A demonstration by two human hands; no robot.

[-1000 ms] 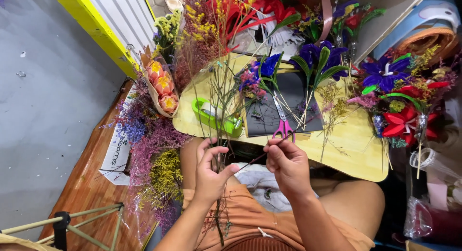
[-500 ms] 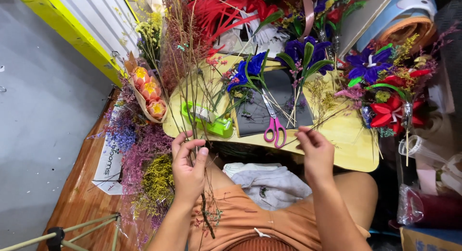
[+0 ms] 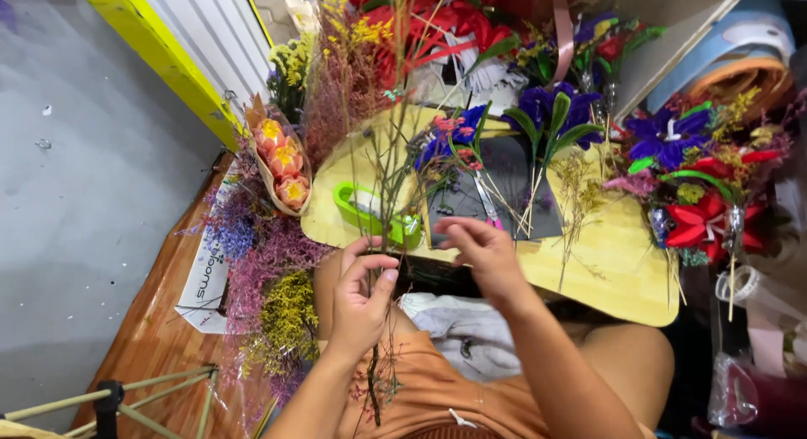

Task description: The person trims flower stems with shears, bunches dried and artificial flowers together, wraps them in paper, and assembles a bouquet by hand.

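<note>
My left hand [image 3: 363, 296] grips a bunch of thin dried twigs [image 3: 388, 178] that stand upright over my lap, their stems hanging below my fist. My right hand [image 3: 479, 252] hovers just right of it at the near edge of the yellow tabletop [image 3: 622, 262], fingers curled and pinched; whether it holds a fine stem I cannot tell. Behind my hands lie a green tape dispenser [image 3: 370, 216], pink-handled scissors [image 3: 487, 205] on a dark sheet [image 3: 513, 174], and blue-purple artificial flowers [image 3: 546, 111].
Orange paper roses in a wrap [image 3: 282, 166] lean at the table's left. Purple, pink and yellow dried filler flowers [image 3: 269, 279] pile on the wooden floor. Red and purple ribbon flowers [image 3: 698, 187] crowd the right. A white cloth [image 3: 462, 330] lies on my lap.
My right hand came back from the scissors toward the twig bunch. My left hand stayed shut on the bunch and shifted slightly right.
</note>
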